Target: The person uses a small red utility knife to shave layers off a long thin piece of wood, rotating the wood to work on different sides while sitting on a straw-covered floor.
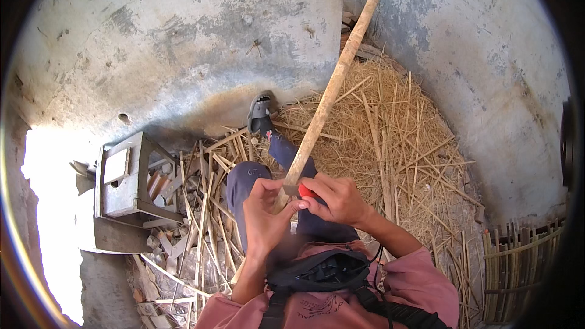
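A long peeled wooden pole [332, 88] slants from my lap up toward the far right, its upper end standing in front of the wall. Near its lower end, my left hand [263, 214] is closed around the wood, fingers and thumb pinching it. My right hand [342, 200] grips a small tool with a red handle [306, 191]. The tool's short grey metal blade [292, 189] lies against the pole, right beside my left fingers. The fingertips of both hands nearly meet there. My fingers hide part of the handle and the pole's lowest end.
Dry straw and thin sticks [390, 128] cover the floor ahead and to the right. At left stands a worn wooden box frame [125, 173] among rubble and loose sticks. A slatted bamboo basket [521, 268] sits at the lower right. Stained walls [213, 42] rise beyond my outstretched shoe [261, 109].
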{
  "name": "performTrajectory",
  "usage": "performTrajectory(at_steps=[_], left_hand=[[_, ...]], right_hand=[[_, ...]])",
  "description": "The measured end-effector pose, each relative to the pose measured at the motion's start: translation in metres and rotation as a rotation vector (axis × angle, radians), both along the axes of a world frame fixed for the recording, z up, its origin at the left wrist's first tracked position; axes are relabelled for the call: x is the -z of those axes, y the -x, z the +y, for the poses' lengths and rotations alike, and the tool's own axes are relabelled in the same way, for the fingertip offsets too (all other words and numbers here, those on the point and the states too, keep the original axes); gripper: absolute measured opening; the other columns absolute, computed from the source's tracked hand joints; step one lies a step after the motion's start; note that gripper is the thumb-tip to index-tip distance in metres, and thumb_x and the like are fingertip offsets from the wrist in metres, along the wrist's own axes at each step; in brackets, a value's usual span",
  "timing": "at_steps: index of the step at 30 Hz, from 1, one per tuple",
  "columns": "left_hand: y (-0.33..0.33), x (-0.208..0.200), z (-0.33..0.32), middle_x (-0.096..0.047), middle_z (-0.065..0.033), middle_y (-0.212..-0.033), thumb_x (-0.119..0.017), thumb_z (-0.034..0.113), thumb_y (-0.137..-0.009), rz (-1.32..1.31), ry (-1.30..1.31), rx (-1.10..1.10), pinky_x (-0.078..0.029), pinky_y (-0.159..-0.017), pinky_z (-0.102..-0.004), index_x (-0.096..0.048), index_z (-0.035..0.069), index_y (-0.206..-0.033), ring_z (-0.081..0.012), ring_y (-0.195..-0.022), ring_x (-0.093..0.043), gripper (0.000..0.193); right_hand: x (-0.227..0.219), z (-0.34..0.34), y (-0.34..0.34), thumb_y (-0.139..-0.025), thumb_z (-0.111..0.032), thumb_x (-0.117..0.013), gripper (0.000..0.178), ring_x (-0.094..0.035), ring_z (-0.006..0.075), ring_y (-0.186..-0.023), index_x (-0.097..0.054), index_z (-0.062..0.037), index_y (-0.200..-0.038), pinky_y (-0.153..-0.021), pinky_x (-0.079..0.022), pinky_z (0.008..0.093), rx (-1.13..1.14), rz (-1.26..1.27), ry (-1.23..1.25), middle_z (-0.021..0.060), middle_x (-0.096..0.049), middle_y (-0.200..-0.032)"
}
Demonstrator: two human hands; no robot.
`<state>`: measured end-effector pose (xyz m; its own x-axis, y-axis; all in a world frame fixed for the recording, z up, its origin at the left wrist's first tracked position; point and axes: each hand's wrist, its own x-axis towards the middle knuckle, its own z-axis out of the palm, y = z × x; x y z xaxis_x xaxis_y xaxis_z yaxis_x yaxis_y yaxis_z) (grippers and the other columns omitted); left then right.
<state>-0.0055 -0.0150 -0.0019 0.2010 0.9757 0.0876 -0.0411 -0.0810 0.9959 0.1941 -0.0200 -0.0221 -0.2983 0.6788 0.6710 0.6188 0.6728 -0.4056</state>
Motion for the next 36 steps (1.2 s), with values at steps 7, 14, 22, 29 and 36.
performTrajectory(at_steps=[7,14,22,29,36], left_hand=[[-0.0017,-0.0027,-0.0027,-0.077,-0.0129,-0.109,-0.090,-0.002,-0.084,-0.042,-0.012,-0.025,-0.059,-0.086,-0.0284,-0.060,-0.002,-0.109,-0.0129,-0.099,-0.072,0.039],[-0.0014,0.0003,-0.0015,-0.077,-0.0125,-0.108,-0.091,-0.002,-0.082,-0.056,-0.011,-0.032,-0.060,-0.083,-0.0265,-0.059,0.000,-0.106,-0.0119,-0.097,-0.072,0.040],[-0.0024,-0.0012,-0.0016,-0.070,-0.0042,-0.099,-0.091,-0.004,-0.081,-0.051,0.038,-0.076,-0.056,-0.072,-0.0197,-0.054,0.004,-0.102,-0.0060,-0.088,-0.067,0.044],[-0.0026,-0.0002,0.0002,-0.069,-0.0036,-0.098,-0.091,-0.002,-0.083,-0.012,0.038,-0.085,-0.053,-0.067,-0.0174,-0.053,0.004,-0.102,-0.0030,-0.083,-0.065,0.043],[-0.0034,-0.0027,0.0009,-0.069,-0.0034,-0.098,-0.091,-0.002,-0.083,-0.017,0.033,-0.082,-0.052,-0.065,-0.0164,-0.054,0.004,-0.102,-0.0025,-0.082,-0.065,0.041]], right_hand=[[-0.0006,-0.0012,0.0015,-0.093,-0.022,-0.075,0.031,-0.065,0.0223,-0.060,-0.070,-0.0073,-0.119,-0.051,-0.052,0.0365,0.020,-0.006,-0.038,0.0035,-0.059,-0.081],[-0.0020,-0.0031,0.0036,-0.093,-0.023,-0.075,0.030,-0.065,0.0218,-0.059,-0.070,-0.0071,-0.118,-0.051,-0.051,0.0361,0.059,-0.016,-0.054,0.0039,-0.058,-0.080],[-0.0033,-0.0014,0.0066,-0.093,-0.023,-0.076,0.030,-0.065,0.0214,-0.060,-0.068,-0.0065,-0.117,-0.052,-0.051,0.0357,0.074,-0.014,-0.051,0.0042,-0.057,-0.080],[-0.0043,-0.0018,0.0069,-0.092,-0.021,-0.077,0.031,-0.065,0.0217,-0.061,-0.068,-0.0054,-0.117,-0.053,-0.051,0.0360,0.088,-0.028,-0.050,0.0050,-0.057,-0.081],[-0.0046,-0.0034,0.0095,-0.091,-0.018,-0.077,0.032,-0.065,0.0224,-0.063,-0.068,-0.0040,-0.118,-0.054,-0.052,0.0367,0.107,-0.027,-0.047,0.0058,-0.058,-0.081]])
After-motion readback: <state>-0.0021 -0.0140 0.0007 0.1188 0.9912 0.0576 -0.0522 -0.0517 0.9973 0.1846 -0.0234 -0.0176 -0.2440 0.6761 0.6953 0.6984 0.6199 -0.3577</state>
